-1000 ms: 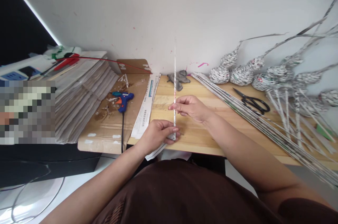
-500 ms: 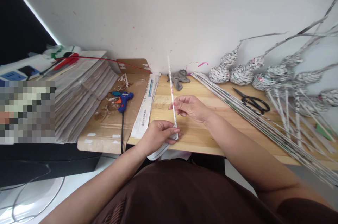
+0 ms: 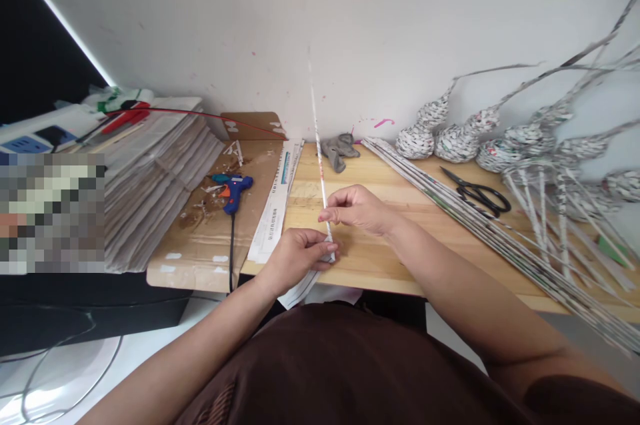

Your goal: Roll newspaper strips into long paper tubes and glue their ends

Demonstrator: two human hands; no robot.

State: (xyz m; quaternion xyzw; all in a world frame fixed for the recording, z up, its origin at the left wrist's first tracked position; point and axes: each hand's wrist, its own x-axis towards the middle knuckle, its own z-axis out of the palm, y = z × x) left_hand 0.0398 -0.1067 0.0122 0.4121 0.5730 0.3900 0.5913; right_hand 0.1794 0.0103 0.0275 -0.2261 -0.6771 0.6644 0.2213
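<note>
A thin rolled paper tube (image 3: 317,138) of printed paper stands nearly upright, leaning a little left over the wooden table. My right hand (image 3: 357,209) pinches its lower part between thumb and fingers. Just below, my left hand (image 3: 305,255) is closed on the paper strip (image 3: 300,293) at the tube's base. The unrolled end of that strip hangs past the table edge toward my lap. My left fingers hide where strip and tube join.
Paper sheets (image 3: 270,225), a blue glue gun (image 3: 235,193) on cardboard and stacked paper (image 3: 165,171) lie left. A grey cloth (image 3: 341,151) is by the wall. Right are paper tubes (image 3: 450,208), black scissors (image 3: 477,193) and woven paper gourd shapes (image 3: 457,143).
The tube's upper end has tilted left and reaches higher against the wall. My right hand has shifted slightly down; my left hand stays nearly in place.
</note>
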